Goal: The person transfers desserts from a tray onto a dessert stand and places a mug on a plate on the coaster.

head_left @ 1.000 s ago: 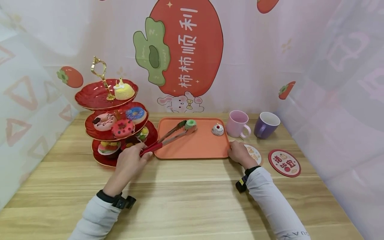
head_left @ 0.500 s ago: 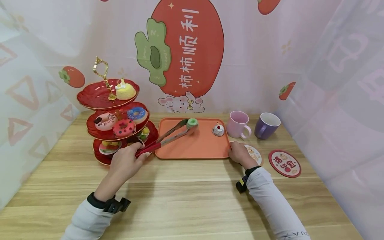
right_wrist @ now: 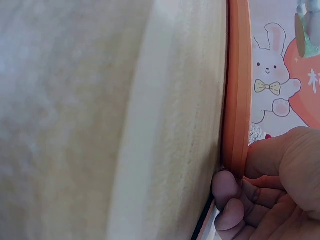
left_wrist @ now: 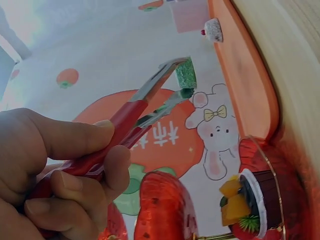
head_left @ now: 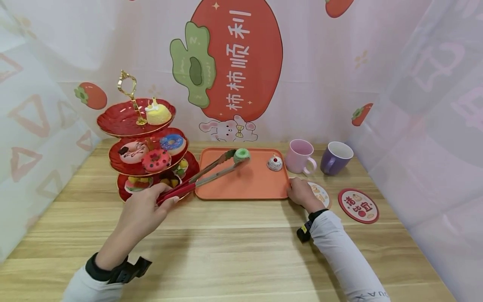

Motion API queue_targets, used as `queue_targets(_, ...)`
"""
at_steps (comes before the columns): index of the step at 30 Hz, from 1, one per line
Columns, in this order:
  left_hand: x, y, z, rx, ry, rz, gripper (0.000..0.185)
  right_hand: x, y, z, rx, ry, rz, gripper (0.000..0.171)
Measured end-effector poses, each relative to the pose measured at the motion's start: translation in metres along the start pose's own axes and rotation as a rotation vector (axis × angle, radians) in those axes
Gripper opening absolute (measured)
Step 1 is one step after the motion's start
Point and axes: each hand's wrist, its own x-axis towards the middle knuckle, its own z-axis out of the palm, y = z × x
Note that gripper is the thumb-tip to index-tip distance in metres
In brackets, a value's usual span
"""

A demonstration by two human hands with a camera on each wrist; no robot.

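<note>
Left hand [head_left: 140, 212] grips tongs [head_left: 184, 190] clasping dimpled green cake [head_left: 241, 156]; right hand [head_left: 303, 194] pinches orange tray [head_left: 253, 182]

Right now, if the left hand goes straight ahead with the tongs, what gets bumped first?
Probably the backdrop, hit by the green treat: the tongs in the left hand point over the tray toward it, left of the pink cup. Depth is hard to judge.

Room to pass over the table [head_left: 234, 251] in front of the orange tray [head_left: 256, 184], between left hand [head_left: 142, 212] and right hand [head_left: 303, 194]; also above the tray's front right part. Left of the tray, the red tiered stand [head_left: 118, 119] blocks, and tongs [head_left: 211, 178] slant over its left half. Right of the tray: pink mug [head_left: 295, 157] just beside, right hand pinching the front corner.
</note>
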Motion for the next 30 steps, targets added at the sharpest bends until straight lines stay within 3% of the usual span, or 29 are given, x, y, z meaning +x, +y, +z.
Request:
queue_targets(11, -0.015, -0.002, -0.024, 0.02, 0.025, -0.046, 0.025, 0.001, 0.0, 0.001, -0.012, 0.0, 0.002, 0.017)
queue_targets(30, -0.034, -0.002, -0.049, 0.068, 0.064, -0.048, 0.03, 0.001, 0.002, 0.0, -0.003, 0.001, -0.012, 0.017)
